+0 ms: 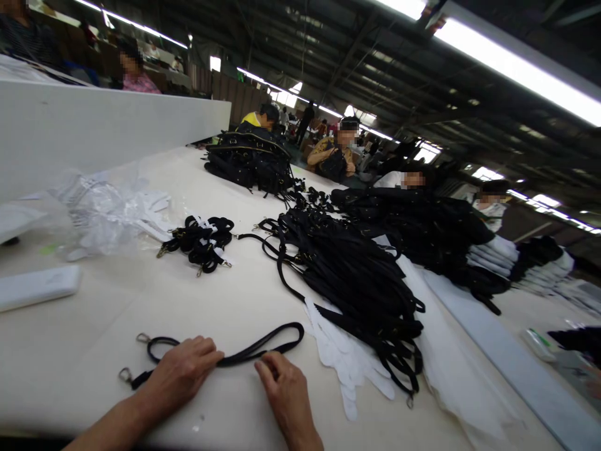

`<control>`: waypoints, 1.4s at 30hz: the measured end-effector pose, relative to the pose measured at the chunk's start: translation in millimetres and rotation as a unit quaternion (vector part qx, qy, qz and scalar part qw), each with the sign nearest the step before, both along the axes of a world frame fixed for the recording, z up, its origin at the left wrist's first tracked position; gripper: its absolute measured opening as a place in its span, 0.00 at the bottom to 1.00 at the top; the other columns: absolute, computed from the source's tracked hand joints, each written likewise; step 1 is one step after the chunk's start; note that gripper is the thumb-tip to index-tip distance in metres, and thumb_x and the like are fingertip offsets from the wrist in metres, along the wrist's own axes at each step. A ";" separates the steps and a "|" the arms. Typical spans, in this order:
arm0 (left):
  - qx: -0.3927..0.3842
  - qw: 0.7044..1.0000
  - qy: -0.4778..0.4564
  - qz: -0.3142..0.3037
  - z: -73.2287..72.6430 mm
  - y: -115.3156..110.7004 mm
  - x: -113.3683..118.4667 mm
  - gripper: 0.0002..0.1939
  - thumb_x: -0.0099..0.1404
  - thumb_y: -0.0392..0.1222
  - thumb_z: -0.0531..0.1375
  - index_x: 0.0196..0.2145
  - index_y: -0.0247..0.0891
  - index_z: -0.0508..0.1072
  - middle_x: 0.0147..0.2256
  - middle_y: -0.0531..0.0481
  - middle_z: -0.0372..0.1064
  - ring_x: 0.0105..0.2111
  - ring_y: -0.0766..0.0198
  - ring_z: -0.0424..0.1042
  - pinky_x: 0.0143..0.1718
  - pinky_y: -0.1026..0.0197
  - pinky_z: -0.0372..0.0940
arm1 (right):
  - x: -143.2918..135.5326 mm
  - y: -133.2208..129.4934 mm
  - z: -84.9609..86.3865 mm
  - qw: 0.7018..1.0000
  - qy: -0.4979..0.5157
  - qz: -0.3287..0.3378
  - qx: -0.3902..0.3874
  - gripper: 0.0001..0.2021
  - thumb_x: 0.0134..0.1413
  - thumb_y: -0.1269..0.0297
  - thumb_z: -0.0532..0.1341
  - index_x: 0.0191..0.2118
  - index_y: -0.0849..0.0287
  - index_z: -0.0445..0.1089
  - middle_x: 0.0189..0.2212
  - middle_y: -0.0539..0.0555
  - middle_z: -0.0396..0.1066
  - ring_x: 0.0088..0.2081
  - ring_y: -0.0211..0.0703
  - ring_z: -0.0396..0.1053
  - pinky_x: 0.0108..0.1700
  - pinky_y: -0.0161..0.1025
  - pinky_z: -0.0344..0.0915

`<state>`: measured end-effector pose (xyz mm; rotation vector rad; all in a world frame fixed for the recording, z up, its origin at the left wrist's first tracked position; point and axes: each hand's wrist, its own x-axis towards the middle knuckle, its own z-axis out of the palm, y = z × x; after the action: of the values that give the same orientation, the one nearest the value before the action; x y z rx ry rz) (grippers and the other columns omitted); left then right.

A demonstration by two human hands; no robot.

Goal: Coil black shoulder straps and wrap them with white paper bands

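Shows a bare left hand [182, 368] and a bare right hand [285, 383], rounded at the knuckles [200, 344]. Narrows at the wrists [151, 396], continues into bare forearms [119, 418] (more of the left in view).

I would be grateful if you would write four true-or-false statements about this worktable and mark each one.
1. The left hand covers part of a slender black strap with a looped end. True.
2. The right hand holds scissors. False: no scissors show; the right hand is at the strap's loop.
3. White, flat, wavy-edged pieces lie beside the large heap of black straps. True.
4. The small black strap bundle lies inside the crumpled clear plastic. False: it lies on the pale tabletop.
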<state>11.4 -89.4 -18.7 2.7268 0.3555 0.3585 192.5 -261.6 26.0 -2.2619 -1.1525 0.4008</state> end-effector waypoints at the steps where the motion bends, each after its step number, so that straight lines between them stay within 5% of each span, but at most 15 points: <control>1: 0.001 1.000 -0.001 -0.019 0.0 -9.7 4.3 0.14 0.71 0.33 0.49 0.48 0.46 0.70 0.37 0.50 0.70 0.37 0.57 0.68 0.38 0.54 0.62 | 2.7 5.9 0.8 1.000 -0.008 -0.013 -0.001 0.08 0.60 0.56 0.60 0.36 0.51 0.74 0.30 0.48 0.76 0.32 0.42 0.74 0.35 0.36 0.65; 5: -0.013 0.998 -0.019 -0.059 -0.1 -41.6 20.4 0.12 0.69 0.32 0.50 0.41 0.44 0.70 0.34 0.48 0.70 0.34 0.56 0.67 0.35 0.52 0.63 | 9.3 32.2 -3.8 0.998 -0.053 -0.025 0.003 0.09 0.55 0.54 0.64 0.37 0.53 0.72 0.32 0.50 0.76 0.33 0.44 0.73 0.35 0.38 0.65; 8: -0.014 0.997 -0.018 -0.068 2.2 -47.2 24.8 0.11 0.68 0.31 0.51 0.39 0.44 0.69 0.34 0.49 0.70 0.34 0.56 0.67 0.36 0.52 0.63 | 5.3 44.7 -15.6 0.997 -0.074 -0.004 0.012 0.10 0.52 0.64 0.64 0.42 0.54 0.70 0.37 0.52 0.75 0.36 0.45 0.73 0.38 0.39 0.67; 12: -0.010 0.996 -0.006 -0.085 7.9 -38.3 17.1 0.15 0.67 0.30 0.51 0.47 0.46 0.69 0.35 0.50 0.71 0.34 0.57 0.68 0.36 0.53 0.63 | 0.6 46.3 -29.2 0.993 -0.085 0.077 0.041 0.14 0.52 0.77 0.58 0.43 0.54 0.70 0.38 0.52 0.75 0.42 0.45 0.72 0.45 0.39 0.67; 16: 0.001 0.995 -0.007 -0.096 12.2 -23.2 1.0 0.19 0.68 0.28 0.50 0.52 0.45 0.68 0.40 0.48 0.72 0.39 0.57 0.69 0.41 0.53 0.63 | 3.0 41.1 -28.4 0.987 -0.082 0.134 0.044 0.12 0.55 0.76 0.59 0.42 0.53 0.71 0.37 0.51 0.75 0.42 0.45 0.71 0.45 0.39 0.67; 20: 0.035 0.998 -0.013 -0.049 15.7 -7.5 -11.7 0.14 0.70 0.31 0.50 0.46 0.44 0.71 0.48 0.47 0.73 0.46 0.56 0.69 0.49 0.50 0.61 | 6.4 38.5 -18.7 0.982 -0.073 0.171 0.024 0.12 0.55 0.75 0.60 0.41 0.50 0.72 0.37 0.49 0.76 0.41 0.44 0.72 0.43 0.38 0.67; 27: 0.070 0.996 -0.003 -0.058 33.5 13.1 -5.1 0.08 0.63 0.33 0.57 0.35 0.45 0.73 0.68 0.52 0.50 0.69 0.46 0.42 0.63 0.34 0.41 | 10.5 34.3 -4.4 0.977 0.009 0.211 0.003 0.13 0.53 0.74 0.61 0.41 0.48 0.73 0.37 0.46 0.77 0.41 0.41 0.73 0.43 0.36 0.65; 29: 0.034 0.995 0.040 -0.082 41.1 20.0 0.2 0.08 0.63 0.35 0.58 0.38 0.48 0.73 0.67 0.52 0.53 0.69 0.45 0.43 0.63 0.32 0.39 | 12.5 31.8 -3.0 0.975 0.052 0.214 0.004 0.14 0.53 0.73 0.61 0.43 0.47 0.72 0.37 0.45 0.77 0.40 0.40 0.73 0.43 0.35 0.65; 34: -0.038 0.988 0.091 -0.115 50.6 24.5 8.4 0.06 0.66 0.37 0.57 0.38 0.47 0.71 0.46 0.53 0.70 0.50 0.57 0.69 0.63 0.35 0.40 | 17.8 23.0 -4.4 0.976 0.115 0.184 0.021 0.16 0.52 0.73 0.61 0.45 0.48 0.73 0.38 0.46 0.77 0.41 0.40 0.73 0.45 0.36 0.67; 38: -0.052 0.992 0.069 -0.091 42.5 15.9 4.6 0.06 0.68 0.36 0.55 0.37 0.44 0.71 0.42 0.52 0.69 0.43 0.59 0.68 0.57 0.44 0.53 | 14.8 16.7 -1.7 0.982 0.089 0.162 0.032 0.16 0.54 0.69 0.62 0.48 0.50 0.72 0.43 0.49 0.76 0.46 0.43 0.73 0.50 0.40 0.67; 42: -0.073 0.992 0.070 -0.076 30.4 10.9 -0.1 0.06 0.70 0.40 0.53 0.39 0.43 0.71 0.44 0.49 0.69 0.44 0.56 0.67 0.47 0.51 0.61 | 0.1 22.5 -2.4 0.974 0.017 0.218 0.052 0.39 0.43 0.56 0.73 0.62 0.52 0.60 0.60 0.58 0.65 0.60 0.54 0.63 0.61 0.51 0.60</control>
<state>11.2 -78.5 11.7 2.6210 0.2010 0.0968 192.6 -239.1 23.6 -1.8951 -1.6148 0.5301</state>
